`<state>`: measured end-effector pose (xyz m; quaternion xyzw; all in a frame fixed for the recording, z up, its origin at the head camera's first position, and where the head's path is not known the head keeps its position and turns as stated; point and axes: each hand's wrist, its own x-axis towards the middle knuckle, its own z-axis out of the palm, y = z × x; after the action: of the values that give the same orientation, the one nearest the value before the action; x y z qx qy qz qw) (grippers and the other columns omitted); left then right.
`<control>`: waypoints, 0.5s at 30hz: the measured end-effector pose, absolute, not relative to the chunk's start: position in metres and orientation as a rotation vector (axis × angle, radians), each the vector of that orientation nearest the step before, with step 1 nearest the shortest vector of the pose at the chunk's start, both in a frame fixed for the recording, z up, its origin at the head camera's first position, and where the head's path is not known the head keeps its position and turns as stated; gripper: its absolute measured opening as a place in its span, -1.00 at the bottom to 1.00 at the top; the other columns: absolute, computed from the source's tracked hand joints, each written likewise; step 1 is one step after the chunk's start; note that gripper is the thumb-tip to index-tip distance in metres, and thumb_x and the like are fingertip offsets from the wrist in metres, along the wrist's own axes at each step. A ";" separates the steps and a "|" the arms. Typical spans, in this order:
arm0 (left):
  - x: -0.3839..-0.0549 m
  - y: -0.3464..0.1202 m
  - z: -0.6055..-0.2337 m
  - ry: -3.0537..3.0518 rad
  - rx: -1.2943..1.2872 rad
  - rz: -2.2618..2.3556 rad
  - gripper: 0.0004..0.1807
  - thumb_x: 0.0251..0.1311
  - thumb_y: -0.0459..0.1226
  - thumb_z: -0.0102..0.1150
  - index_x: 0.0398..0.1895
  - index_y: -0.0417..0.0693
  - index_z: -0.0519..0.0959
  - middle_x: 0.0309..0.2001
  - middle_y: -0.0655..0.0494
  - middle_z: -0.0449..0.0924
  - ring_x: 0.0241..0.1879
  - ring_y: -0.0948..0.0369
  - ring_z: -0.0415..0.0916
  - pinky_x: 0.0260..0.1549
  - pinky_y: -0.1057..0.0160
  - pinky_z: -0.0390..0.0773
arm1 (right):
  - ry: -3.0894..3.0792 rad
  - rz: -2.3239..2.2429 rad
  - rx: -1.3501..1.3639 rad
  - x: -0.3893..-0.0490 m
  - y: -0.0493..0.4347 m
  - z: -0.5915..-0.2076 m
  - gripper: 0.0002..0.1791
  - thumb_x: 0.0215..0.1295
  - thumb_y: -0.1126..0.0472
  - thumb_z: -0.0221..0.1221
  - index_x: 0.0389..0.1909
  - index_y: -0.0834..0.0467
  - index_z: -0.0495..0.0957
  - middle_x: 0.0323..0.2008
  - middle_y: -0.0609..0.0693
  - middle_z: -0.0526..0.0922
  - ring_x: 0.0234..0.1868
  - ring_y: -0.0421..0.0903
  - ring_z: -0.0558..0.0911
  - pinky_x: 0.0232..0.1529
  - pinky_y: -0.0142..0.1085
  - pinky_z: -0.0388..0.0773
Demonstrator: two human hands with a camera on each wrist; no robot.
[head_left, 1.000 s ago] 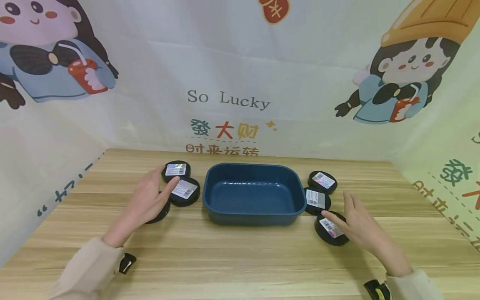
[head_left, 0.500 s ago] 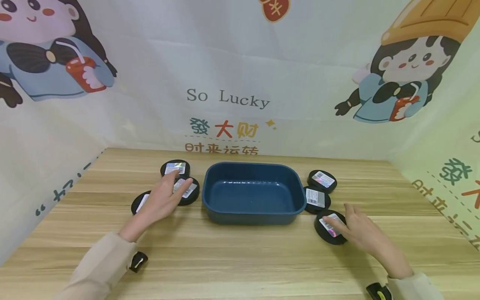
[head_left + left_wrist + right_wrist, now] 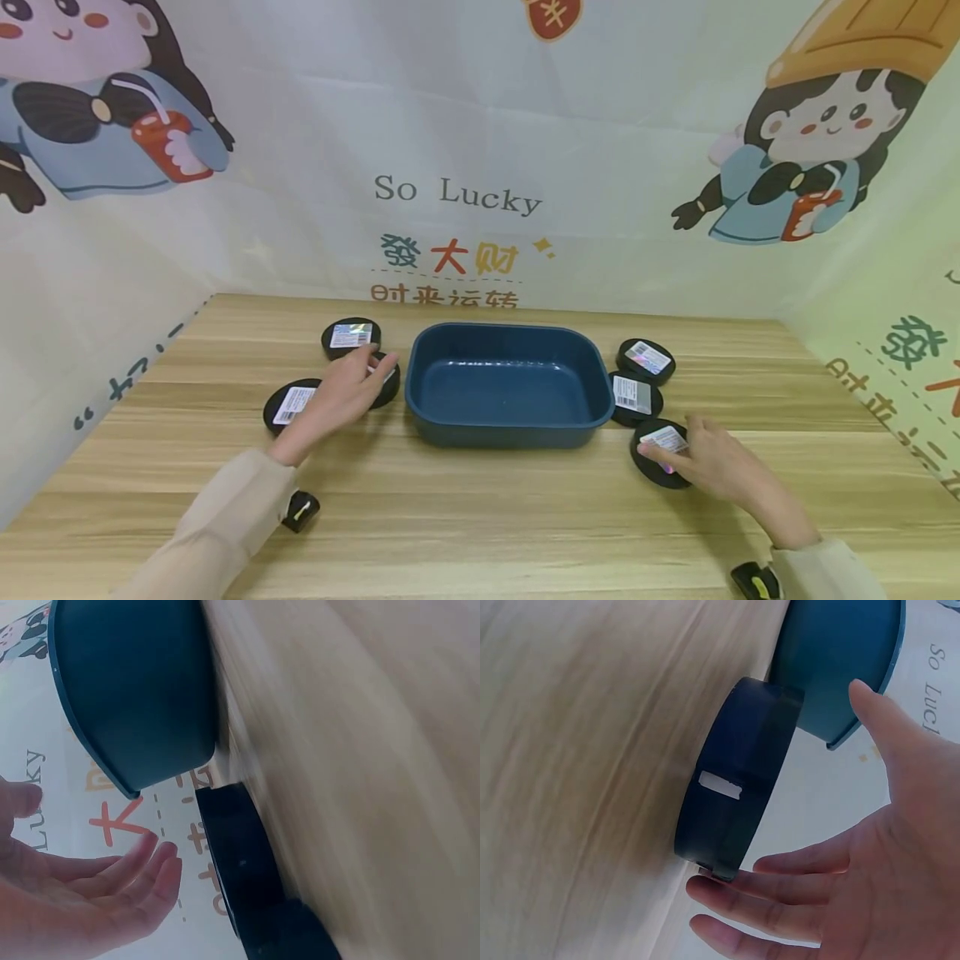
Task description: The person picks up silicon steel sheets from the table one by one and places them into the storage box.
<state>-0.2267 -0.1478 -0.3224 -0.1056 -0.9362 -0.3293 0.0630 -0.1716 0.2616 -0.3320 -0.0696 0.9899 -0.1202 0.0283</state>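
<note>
My left hand (image 3: 339,398) hovers over the left group of flat black round discs with white labels. It is nearest the disc beside the bin (image 3: 388,388), which it partly hides. In the left wrist view, the loosely bent fingers (image 3: 139,881) stay apart from the black disc (image 3: 240,859). My right hand (image 3: 720,464) is at the front disc (image 3: 663,437) of the right group. Its thumb reaches over the label in the head view. From the right wrist, the fingertips (image 3: 705,889) are close to that disc's edge (image 3: 739,765), with the thumb apart; contact is unclear.
A dark blue rectangular bin (image 3: 510,437) stands between the two groups. Other labelled discs lie at back left (image 3: 350,336), front left (image 3: 291,406), back right (image 3: 647,358) and against the bin's right side (image 3: 633,396). A printed cloth (image 3: 465,125) hangs behind the wooden table (image 3: 480,525).
My left hand has moved right, from over the front-left disc towards the disc beside the bin. My right hand has lowered slightly, its thumb now over the front-right disc.
</note>
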 end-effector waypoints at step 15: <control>-0.239 -0.126 -0.325 -2.857 -0.358 -0.958 -0.55 0.32 -0.23 -0.36 -0.01 -0.42 0.41 -0.09 -0.29 0.49 -0.03 -0.12 0.42 -0.09 -0.03 0.37 | 3.037 -0.345 -0.247 -0.173 0.266 -0.336 0.03 -0.12 -0.28 0.21 -0.10 0.66 0.21 -0.34 0.32 0.43 -0.39 0.03 0.42 -0.44 -0.15 0.39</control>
<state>-0.2394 -0.1265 -0.3253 -0.1179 -0.9402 -0.3151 0.0535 -0.1730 0.2663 -0.3361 -0.0804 0.9897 -0.1125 0.0378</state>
